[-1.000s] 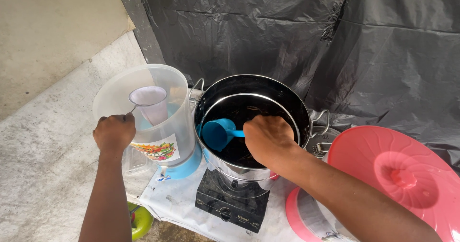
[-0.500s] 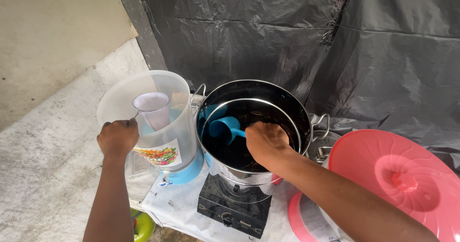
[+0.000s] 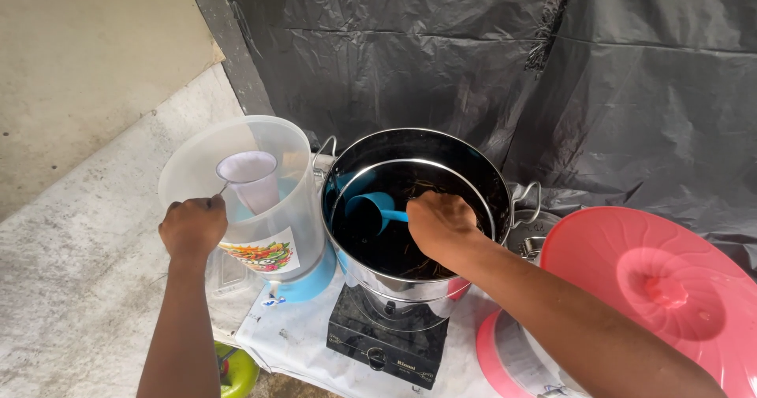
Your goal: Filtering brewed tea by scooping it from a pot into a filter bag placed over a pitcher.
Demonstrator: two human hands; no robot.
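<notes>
The right hand (image 3: 443,223) grips the handle of a blue ladle (image 3: 369,210), whose cup sits low inside the steel pot (image 3: 505,189) of dark liquid on a black stove (image 3: 386,343) near the worktop's front edge. The left hand (image 3: 192,228) is clenched on the handle of a white cloth strainer (image 3: 251,173) held in the mouth of a clear plastic jug (image 3: 296,177). The jug stands just beside the pot and carries a rectangular, many-coloured label (image 3: 264,256) low on its front; a pink lid (image 3: 670,288) lies at the right edge.

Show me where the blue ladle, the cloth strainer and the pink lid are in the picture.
blue ladle (image 3: 367,211): head view, on the cup's outer side inside the steel pot.
cloth strainer (image 3: 251,173): head view, on the white cloth bag over the plastic jug.
pink lid (image 3: 623,268): head view, on its ribbed top.
</notes>
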